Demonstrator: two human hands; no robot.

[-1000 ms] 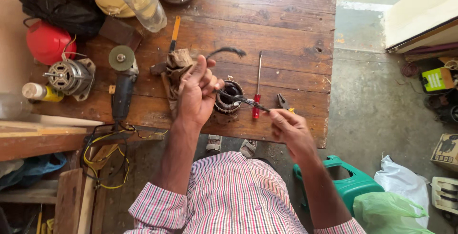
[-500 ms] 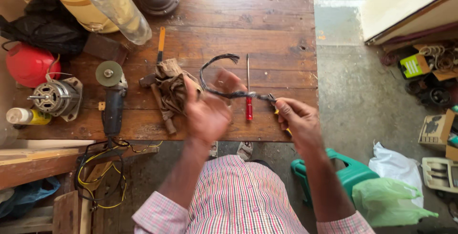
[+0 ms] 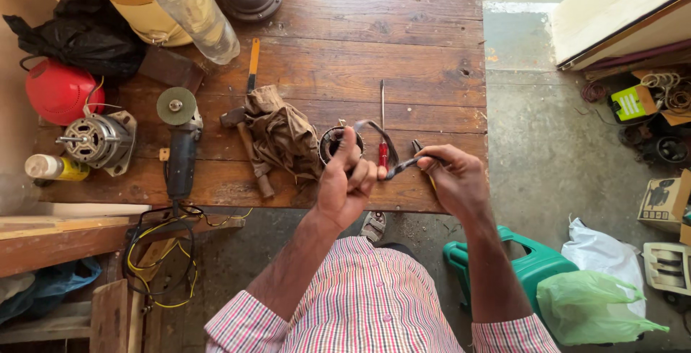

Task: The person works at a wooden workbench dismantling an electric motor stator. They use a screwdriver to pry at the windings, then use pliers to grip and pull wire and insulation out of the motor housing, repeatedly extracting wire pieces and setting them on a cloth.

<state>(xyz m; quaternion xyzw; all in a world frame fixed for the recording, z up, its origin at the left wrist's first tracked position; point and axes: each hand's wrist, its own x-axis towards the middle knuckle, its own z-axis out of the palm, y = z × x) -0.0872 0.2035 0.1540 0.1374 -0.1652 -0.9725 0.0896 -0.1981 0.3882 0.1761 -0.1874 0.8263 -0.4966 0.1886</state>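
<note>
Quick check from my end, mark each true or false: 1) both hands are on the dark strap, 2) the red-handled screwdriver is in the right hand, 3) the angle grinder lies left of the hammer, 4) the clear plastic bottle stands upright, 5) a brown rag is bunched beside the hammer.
1) True: the left hand and the right hand both pinch the dark strap.
2) False: the red-handled screwdriver lies on the wooden table, in neither hand.
3) True: the angle grinder lies left of the hammer.
4) False: the clear plastic bottle lies tilted on its side against the yellow container.
5) True: the brown rag is bunched just right of the hammer.
</note>
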